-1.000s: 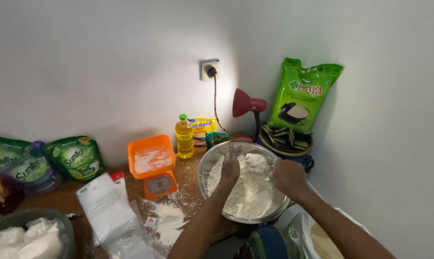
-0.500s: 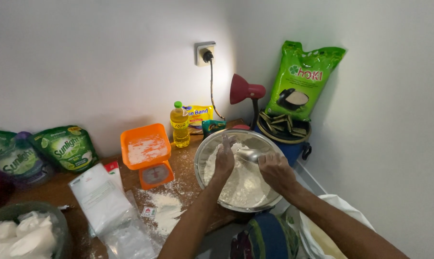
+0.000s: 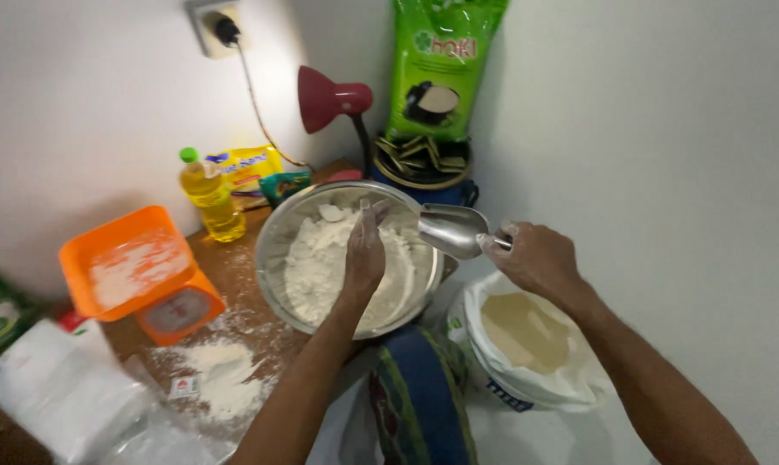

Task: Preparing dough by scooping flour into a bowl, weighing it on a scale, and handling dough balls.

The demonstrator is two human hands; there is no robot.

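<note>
A metal bowl point(image 3: 273, 250) is standing on the wooden worktop point(image 3: 234, 267) in the middle of the frame, and it is holding a heap of white flour point(image 3: 316, 267). The left hand point(image 3: 365, 250) is resting inside the bowl on the flour, with its fingers point(image 3: 363, 215) stretched out, nearly together, and holding nothing. The right hand point(image 3: 537, 257) is gripping the handle of a metal scoop point(image 3: 451, 231), its fingers closed around it. The scoop is hovering at the right rim of the bowl; its long axis is lying almost level across the frame, and its open mouth is pointing left toward the bowl. I cannot tell if something is in the scoop. Below the right hand an open white sack point(image 3: 570, 387) is showing a pale beige powder point(image 3: 523, 331). At the left, an orange tray point(image 3: 79, 258) dusted with flour is sitting on an orange scale point(image 3: 183, 310).
</note>
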